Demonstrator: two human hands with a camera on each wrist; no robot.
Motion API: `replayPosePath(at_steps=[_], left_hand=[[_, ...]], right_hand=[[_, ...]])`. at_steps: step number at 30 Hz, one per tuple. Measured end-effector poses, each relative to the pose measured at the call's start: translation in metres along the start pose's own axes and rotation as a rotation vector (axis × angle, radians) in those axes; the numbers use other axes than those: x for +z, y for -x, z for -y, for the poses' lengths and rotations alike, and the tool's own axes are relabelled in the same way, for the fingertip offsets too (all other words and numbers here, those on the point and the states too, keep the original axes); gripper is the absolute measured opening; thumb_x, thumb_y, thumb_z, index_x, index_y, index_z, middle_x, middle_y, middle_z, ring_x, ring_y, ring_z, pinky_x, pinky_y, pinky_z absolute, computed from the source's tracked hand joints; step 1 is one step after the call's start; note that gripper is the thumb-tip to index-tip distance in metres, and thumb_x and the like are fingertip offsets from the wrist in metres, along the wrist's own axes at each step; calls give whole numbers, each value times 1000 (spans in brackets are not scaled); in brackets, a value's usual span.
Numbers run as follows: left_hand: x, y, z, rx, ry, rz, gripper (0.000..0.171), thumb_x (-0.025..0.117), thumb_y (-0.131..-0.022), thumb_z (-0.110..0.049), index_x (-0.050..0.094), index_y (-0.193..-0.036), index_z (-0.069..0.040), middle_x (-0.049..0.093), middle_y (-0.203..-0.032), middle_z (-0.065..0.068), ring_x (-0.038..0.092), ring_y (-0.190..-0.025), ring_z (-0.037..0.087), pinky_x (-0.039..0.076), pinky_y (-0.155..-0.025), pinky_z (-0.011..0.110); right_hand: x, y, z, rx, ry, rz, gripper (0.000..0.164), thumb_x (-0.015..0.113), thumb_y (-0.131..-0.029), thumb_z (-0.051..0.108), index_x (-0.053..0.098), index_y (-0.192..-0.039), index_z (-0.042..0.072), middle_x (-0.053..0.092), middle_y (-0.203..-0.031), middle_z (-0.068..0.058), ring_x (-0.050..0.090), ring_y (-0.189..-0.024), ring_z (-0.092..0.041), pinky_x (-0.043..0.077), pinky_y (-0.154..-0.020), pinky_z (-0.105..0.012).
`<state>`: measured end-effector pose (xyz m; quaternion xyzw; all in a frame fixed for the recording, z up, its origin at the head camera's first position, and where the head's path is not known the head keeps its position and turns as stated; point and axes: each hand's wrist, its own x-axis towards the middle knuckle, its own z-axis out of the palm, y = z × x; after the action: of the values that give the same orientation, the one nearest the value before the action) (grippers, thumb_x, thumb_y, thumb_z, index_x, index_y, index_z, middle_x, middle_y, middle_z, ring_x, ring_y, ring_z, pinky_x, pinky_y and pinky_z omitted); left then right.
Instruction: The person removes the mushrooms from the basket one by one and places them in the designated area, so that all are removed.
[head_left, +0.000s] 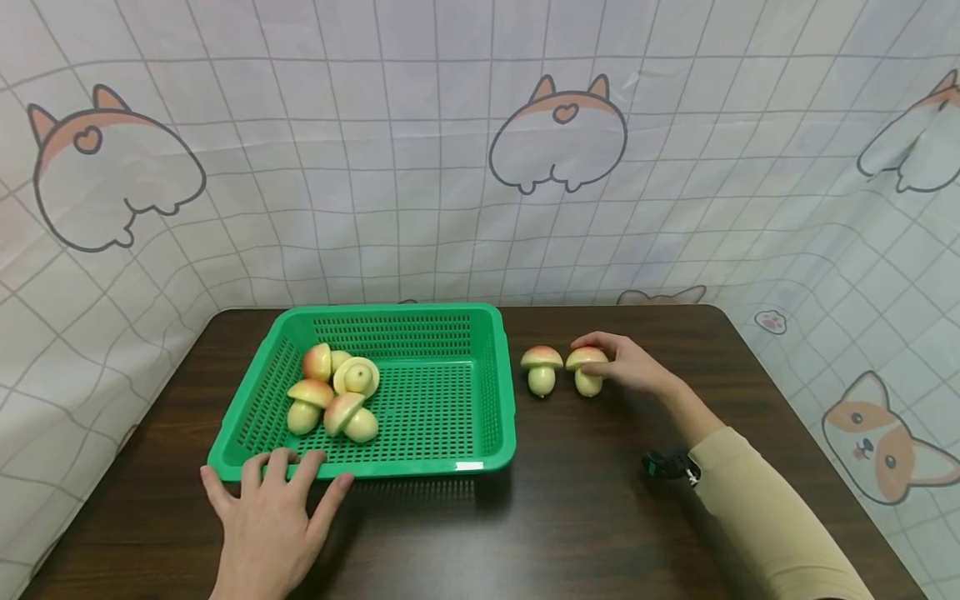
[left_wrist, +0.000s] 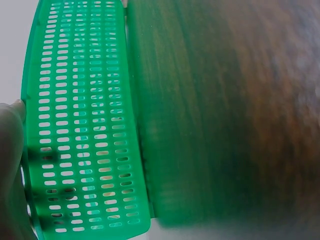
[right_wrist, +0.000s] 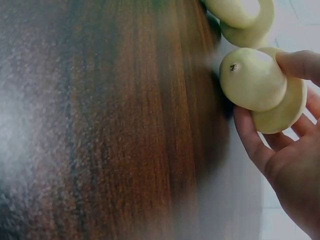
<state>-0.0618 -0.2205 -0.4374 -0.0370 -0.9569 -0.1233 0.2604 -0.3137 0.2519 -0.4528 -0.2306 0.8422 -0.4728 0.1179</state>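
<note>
In the head view my right hand [head_left: 626,362] grips a toy mushroom [head_left: 588,383] with a reddish cap and pale stem, thumb on its near side and fingers around the cap. The right wrist view shows this mushroom's rounded stem end [right_wrist: 252,80] between thumb and fingers. Just left of it stands another mushroom [head_left: 541,379]. My left hand [head_left: 270,521] rests with spread fingers on the near rim of a green plastic basket [head_left: 495,457]. Several mushrooms lie clustered in the basket's left half, one mushroom [head_left: 357,377] showing its underside.
A dark wooden table [head_left: 570,517] carries everything. Near the right sleeve lies a small black item with a green part [head_left: 663,464]. A white gridded curtain [head_left: 420,167] with cartoon corgis hangs behind the table and along its sides.
</note>
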Motion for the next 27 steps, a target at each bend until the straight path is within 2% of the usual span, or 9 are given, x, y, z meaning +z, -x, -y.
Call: replayPosePath(at_steps=[27], left_hand=[[1, 0, 1, 7, 1, -8, 49, 62, -97, -58, 68, -113, -12, 61, -106, 21, 49, -114, 50, -2, -101, 87]], right_hand=[[3, -3, -2, -6, 1, 6, 47, 74, -96, 14, 58, -137, -2, 64, -127, -15, 59, -104, -26, 48, -86, -30]])
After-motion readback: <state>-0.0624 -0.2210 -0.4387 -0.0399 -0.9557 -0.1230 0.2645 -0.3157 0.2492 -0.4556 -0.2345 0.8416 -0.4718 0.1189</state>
